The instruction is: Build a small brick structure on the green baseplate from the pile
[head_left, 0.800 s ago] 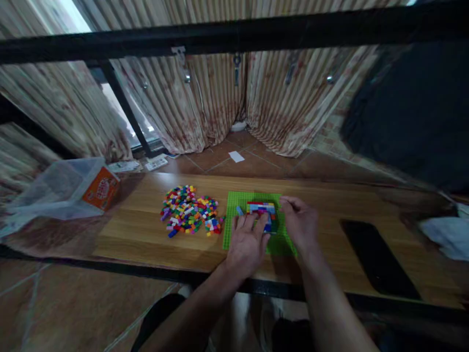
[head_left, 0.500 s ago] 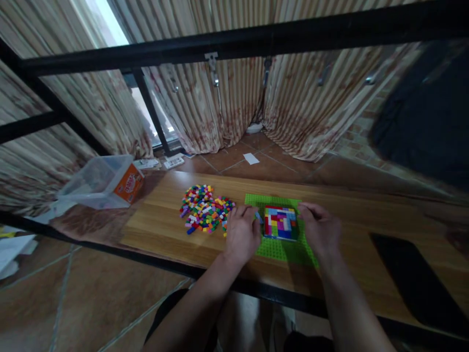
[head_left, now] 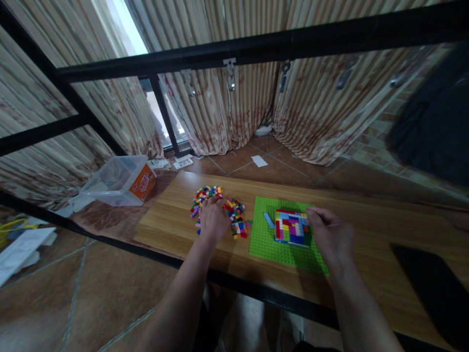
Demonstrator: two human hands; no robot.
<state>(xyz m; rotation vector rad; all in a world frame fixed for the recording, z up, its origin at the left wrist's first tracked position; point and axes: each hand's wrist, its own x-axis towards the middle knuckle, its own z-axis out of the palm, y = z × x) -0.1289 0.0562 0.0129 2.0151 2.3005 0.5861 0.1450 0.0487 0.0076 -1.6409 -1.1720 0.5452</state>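
My left hand (head_left: 214, 220) is over the loose pile of small toy bricks (head_left: 236, 215), its fingers a little apart and reaching down among the pieces. No brick shows in its grasp. On the green baseplate (head_left: 262, 244) sits a square, multicoloured brick build (head_left: 292, 227). A light blue brick strip (head_left: 268, 220) lies on the plate just left of the build. By the right side of the build is my right hand (head_left: 331, 234), thumb and forefinger pinched together; whatever they hold is too small to make out.
A wooden tabletop (head_left: 172, 210) carries everything. Beyond its left end stands a clear plastic bin (head_left: 120, 181) with an orange label. A black flat object (head_left: 428, 288) lies at the right. A dark metal bar (head_left: 256, 46) crosses in front of the curtains.
My left hand has moved left from the baseplate's edge to the brick pile, uncovering the light blue strip. The right hand stays beside the build. The whole view has shifted slightly.
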